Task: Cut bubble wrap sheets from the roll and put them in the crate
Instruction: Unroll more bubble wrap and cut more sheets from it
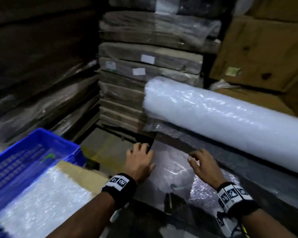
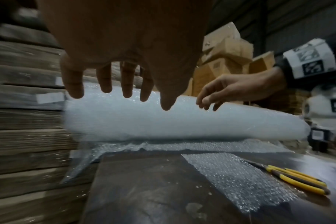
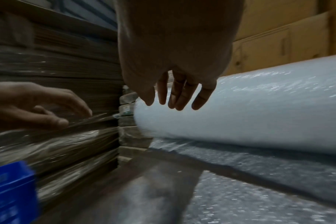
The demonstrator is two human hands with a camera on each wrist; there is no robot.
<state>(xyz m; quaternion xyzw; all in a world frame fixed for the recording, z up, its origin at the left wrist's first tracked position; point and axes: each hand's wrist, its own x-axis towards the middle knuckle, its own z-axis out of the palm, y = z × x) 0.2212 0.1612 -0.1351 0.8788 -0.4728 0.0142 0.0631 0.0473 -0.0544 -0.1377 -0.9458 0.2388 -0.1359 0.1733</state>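
A thick white bubble wrap roll [image 1: 222,117] lies across the dark table [image 2: 144,189], its loose end [image 1: 170,165] spread flat toward me. Both hands hover over that loose sheet with nothing in them. My left hand [image 1: 140,158] is near the sheet's left edge, fingers spread and relaxed [image 2: 105,81]. My right hand [image 1: 201,162] hangs just right of it, fingers loosely bent downward [image 3: 180,97]. A blue crate [image 1: 33,152] stands at the left with cut bubble wrap sheets [image 1: 46,203] in it. A yellow-handled cutter [image 2: 297,178] lies on the table to the right.
Wrapped stacks of flat cardboard [image 1: 144,69] rise behind the table and at the left [image 1: 41,83]. Brown cartons [image 1: 265,48] stand behind the roll at the right. A gap with floor shows between crate and table [image 1: 101,152].
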